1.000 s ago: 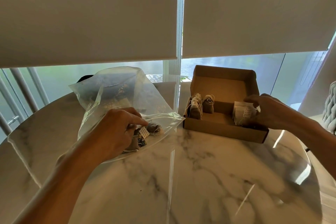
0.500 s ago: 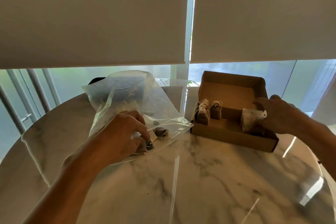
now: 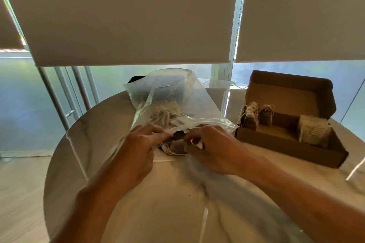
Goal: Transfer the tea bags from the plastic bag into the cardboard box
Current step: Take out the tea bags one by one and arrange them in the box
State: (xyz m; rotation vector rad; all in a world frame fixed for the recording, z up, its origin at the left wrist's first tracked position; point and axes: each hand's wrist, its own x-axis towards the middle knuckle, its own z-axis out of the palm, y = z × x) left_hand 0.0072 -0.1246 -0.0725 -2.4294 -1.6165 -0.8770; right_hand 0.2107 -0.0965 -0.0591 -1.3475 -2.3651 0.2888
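A clear plastic bag (image 3: 177,102) lies on the round marble table (image 3: 177,193), its mouth towards me, with several tea bags (image 3: 164,116) inside. My left hand (image 3: 138,150) pinches the bag's open edge. My right hand (image 3: 213,148) is at the mouth too, fingers curled round a brown tea bag (image 3: 176,147) there. To the right stands the open cardboard box (image 3: 286,144). It holds two small tea bags (image 3: 256,114) at its left end and a pale stack of tea bags (image 3: 314,131) at its right end.
Roller blinds (image 3: 128,16) and a window lie behind the table. The box's lid (image 3: 290,92) stands upright at the back. A dark chair back (image 3: 136,79) shows behind the bag. Wooden floor (image 3: 19,183) lies to the left.
My right hand has left the pale stack in the box and moved left to the bag's mouth. The view has turned left. My left hand stays at the bag's mouth.
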